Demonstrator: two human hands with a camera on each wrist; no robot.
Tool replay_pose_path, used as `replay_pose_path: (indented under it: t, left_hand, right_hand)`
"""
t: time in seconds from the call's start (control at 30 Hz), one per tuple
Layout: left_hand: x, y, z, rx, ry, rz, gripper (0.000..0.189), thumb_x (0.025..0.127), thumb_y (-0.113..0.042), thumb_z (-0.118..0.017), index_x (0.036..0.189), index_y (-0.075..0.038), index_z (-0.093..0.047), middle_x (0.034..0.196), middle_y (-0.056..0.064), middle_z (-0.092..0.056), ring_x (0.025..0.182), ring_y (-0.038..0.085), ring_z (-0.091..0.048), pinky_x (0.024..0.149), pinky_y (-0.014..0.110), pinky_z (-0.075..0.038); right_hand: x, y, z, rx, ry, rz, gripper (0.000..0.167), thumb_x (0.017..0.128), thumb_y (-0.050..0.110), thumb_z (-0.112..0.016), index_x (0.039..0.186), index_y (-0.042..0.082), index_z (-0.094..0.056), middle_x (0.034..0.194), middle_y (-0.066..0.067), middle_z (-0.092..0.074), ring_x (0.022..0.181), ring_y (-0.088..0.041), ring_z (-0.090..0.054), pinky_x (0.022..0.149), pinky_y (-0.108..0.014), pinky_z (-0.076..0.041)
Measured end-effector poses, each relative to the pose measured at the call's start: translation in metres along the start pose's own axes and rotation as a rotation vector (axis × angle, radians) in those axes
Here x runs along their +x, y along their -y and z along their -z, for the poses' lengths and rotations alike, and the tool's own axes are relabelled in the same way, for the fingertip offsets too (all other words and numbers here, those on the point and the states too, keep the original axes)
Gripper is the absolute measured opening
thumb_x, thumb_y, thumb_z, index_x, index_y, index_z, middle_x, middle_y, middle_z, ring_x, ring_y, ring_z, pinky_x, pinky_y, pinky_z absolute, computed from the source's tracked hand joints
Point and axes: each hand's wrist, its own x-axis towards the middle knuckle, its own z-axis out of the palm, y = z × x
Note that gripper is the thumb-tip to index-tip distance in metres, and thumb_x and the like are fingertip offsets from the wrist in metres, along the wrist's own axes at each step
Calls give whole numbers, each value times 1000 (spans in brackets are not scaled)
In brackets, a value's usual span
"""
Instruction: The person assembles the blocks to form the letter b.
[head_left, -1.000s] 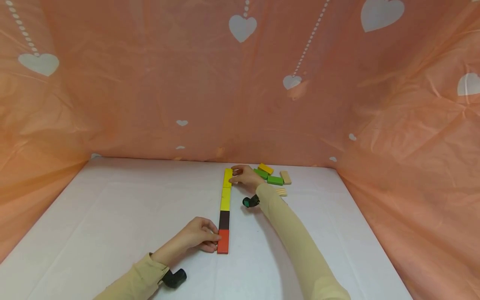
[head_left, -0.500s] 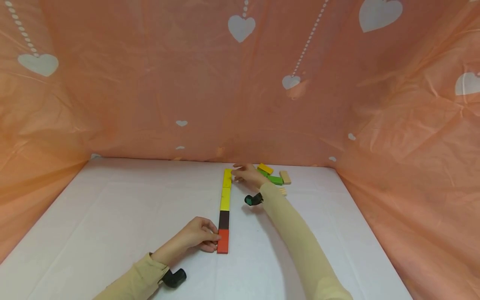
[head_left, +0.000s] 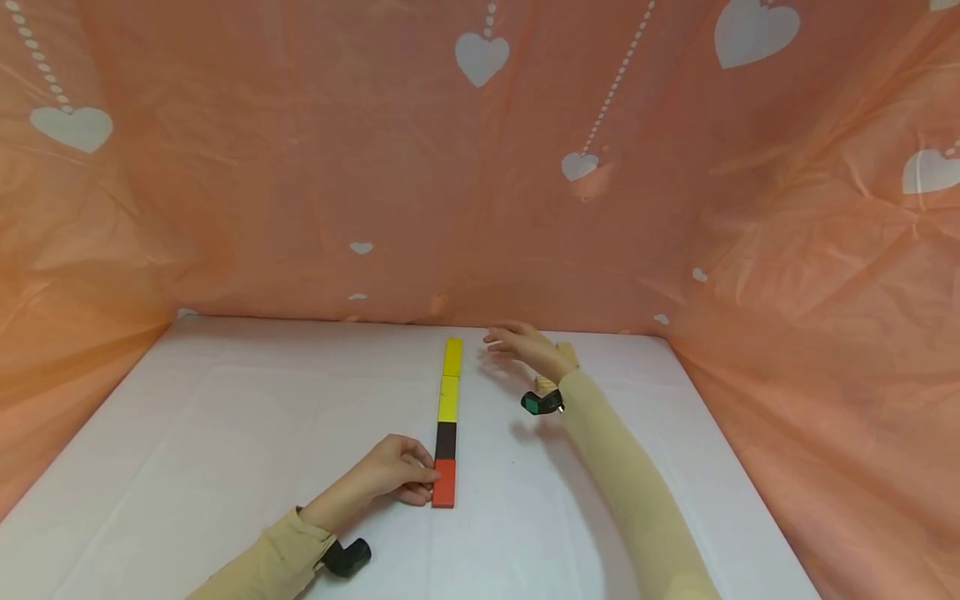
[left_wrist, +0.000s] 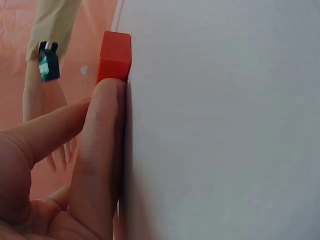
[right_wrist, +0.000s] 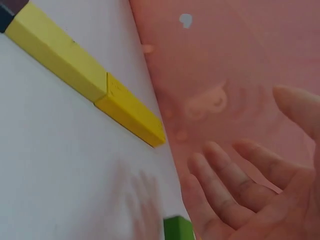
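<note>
Four-part row: a red block (head_left: 446, 487) lies nearest, then a dark brown block (head_left: 446, 441) and two yellow blocks (head_left: 447, 400), end to end on the white table. My left hand (head_left: 396, 468) touches the red block's left side; in the left wrist view, extended fingers meet the red block (left_wrist: 115, 55), not wrapped round it. My right hand (head_left: 528, 346) hovers to the right of the far yellow block (right_wrist: 132, 112), apart from it. Its fingers are spread and hold nothing, as the right wrist view shows.
A green block (right_wrist: 178, 228) shows low in the right wrist view. Behind my right wrist, a plain wooden block (head_left: 567, 352) and pale wooden pieces (head_left: 544, 384) are partly hidden. An orange curtain (head_left: 337, 183) with white hearts encloses the table's back and sides.
My right hand has left the far yellow block and moved right, lifting and spreading its fingers. It now covers the green and orange blocks. My left hand stays at the red block.
</note>
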Motion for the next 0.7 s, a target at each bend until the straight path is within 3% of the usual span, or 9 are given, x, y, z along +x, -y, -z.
replay_pose_path:
  t: [0.17, 0.37, 0.7]
  left_hand:
    - [0, 0, 0, 0, 4, -8, 20, 84, 0, -71, 96, 8, -57, 70, 12, -66, 58, 16, -66, 57, 33, -60]
    - [0, 0, -2, -1, -1, -7, 20, 84, 1, -70, 96, 9, -57, 69, 12, -66, 57, 16, -66, 57, 33, -60]
    - [0, 1, 0, 8, -2, -10, 22, 84, -2, -71, 98, 9, -57, 71, 13, -66, 57, 17, -66, 57, 33, -60]
  right_hand:
    - [-19, 0, 15, -14, -14, -24, 55, 97, 40, -54, 141, 9, -42, 137, -17, -49, 125, -34, -48, 110, -49, -32]
    - [-40, -4, 35, 6, -7, 24, 47, 99, 33, -53, 139, 9, -45, 142, -17, -43, 128, -34, -44, 110, -50, -32]
    - [-66, -20, 55, -129, -89, 46, 50, 97, 31, -58, 139, 7, -46, 139, -16, -48, 126, -33, -46, 109, -54, -31]
